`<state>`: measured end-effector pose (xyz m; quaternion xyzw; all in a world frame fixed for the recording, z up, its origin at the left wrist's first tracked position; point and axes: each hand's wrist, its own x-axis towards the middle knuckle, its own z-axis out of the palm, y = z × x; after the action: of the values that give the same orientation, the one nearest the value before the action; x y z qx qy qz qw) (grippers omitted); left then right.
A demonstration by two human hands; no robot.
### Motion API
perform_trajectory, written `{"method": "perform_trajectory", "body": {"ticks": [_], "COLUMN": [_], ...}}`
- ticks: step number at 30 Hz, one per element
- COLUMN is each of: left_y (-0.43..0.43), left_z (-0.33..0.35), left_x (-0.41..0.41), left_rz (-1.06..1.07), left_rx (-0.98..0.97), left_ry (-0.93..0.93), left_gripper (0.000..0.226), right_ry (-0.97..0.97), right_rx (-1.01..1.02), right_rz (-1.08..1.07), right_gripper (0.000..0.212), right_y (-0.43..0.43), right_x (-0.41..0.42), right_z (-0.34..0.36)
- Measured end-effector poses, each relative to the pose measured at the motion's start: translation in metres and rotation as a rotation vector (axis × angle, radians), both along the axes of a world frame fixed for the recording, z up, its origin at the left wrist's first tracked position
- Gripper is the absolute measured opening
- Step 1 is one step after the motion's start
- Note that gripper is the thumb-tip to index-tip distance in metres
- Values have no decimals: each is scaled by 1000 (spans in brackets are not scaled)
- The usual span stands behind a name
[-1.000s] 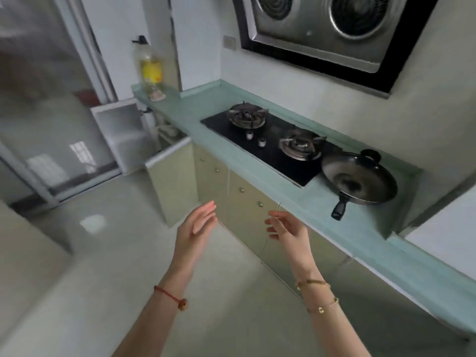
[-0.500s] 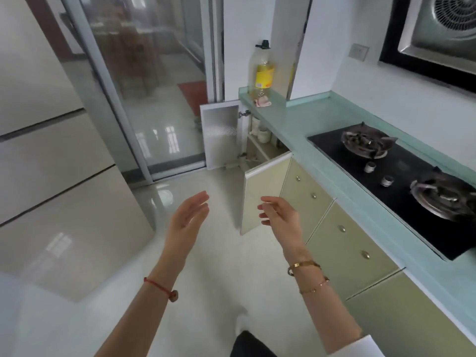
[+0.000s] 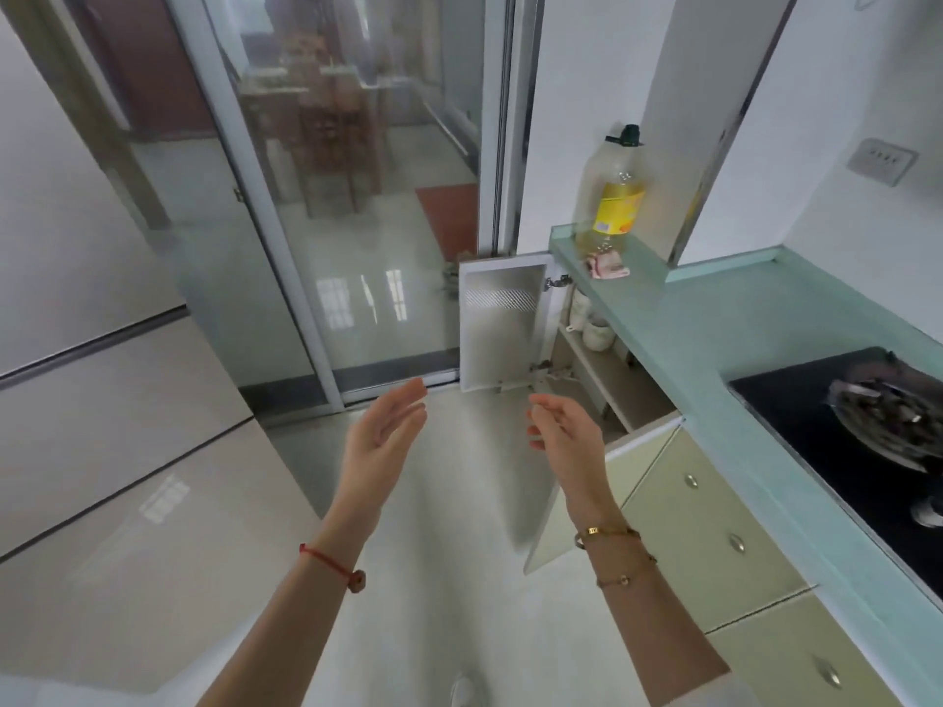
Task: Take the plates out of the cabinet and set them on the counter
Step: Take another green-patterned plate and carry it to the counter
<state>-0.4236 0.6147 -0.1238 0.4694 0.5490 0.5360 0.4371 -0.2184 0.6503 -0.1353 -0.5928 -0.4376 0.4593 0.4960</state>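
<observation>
The base cabinet (image 3: pixel 607 369) under the pale green counter (image 3: pixel 714 339) stands with both doors swung open; its white far door (image 3: pixel 502 324) faces me. On its shelf I see white crockery (image 3: pixel 594 329), too small to tell apart as plates. My left hand (image 3: pixel 382 436) and my right hand (image 3: pixel 564 433) float in front of me above the floor, palms facing each other, fingers relaxed, holding nothing. Both are well short of the cabinet.
A large oil bottle (image 3: pixel 615 196) and a small pink cloth (image 3: pixel 607 265) sit at the counter's far end. The black gas hob (image 3: pixel 842 431) lies at the right. Closed drawers (image 3: pixel 714 528) run below it. A glass sliding door (image 3: pixel 316 196) stands ahead.
My view has swung left from the hob and pan toward the open cabinet and glass door, and drawn nearer. Both hands keep the same empty, relaxed pose.
</observation>
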Motion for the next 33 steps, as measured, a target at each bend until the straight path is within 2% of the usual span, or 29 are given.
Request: {"method": "perform_trajectory", "body": {"ticks": [11,20,27,33], "left_y": [226,447,554,609], "left_z": [-29,-64,-86,-145], "left_x": [-13,-2,47,115], "left_rz": [-102,-456,-763,-910], "left_rx": [-58,-127,-210,-263], "left_ry": [12,47,126,212], "left_gripper": [31,30,33,34], "right_ry": [-20,-51,-1,-38], "right_rx": [-53,-131,-282,-466], "right_rz": [-117,-428,-723,-879], "right_gripper": [16,16,15,18], "right_y": [191,327,373,395], "right_x": [-14,-22,2,48], "right_z": [-37,-73,-104,-156]}}
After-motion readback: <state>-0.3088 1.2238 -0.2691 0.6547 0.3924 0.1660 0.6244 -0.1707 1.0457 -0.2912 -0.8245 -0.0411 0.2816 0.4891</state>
